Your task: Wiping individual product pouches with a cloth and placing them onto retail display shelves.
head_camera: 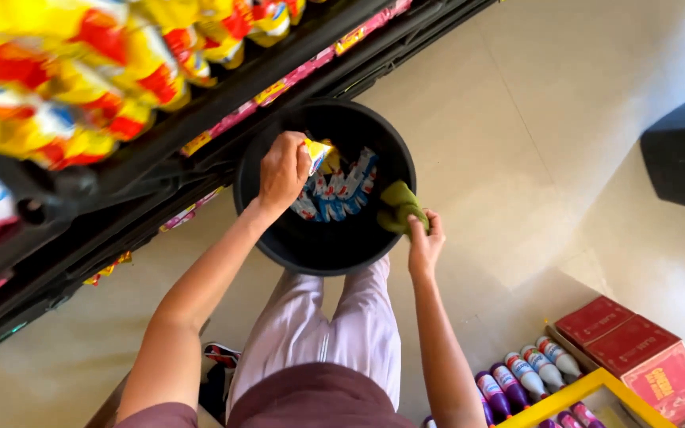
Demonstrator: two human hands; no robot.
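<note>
Near the middle of the frame, your left hand (281,169) is closed around a small yellow and white packet (316,152) over the round black plastic bucket (279,230). Blue and white packets (341,194) already lie inside. Your right hand (423,240) pinches a green cloth (399,208) at the rim. At upper left, shelves (200,127) hold many yellow and red bags (81,71). Pale floor tiles (517,158) lie below.

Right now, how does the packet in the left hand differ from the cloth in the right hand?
The packet is yellow and white with a glossy wrapper; the cloth is plain green and crumpled. The left hand holds the packet inside the black bucket, over other packets; the right hand holds the cloth at the rim. Both are gripped.
</note>
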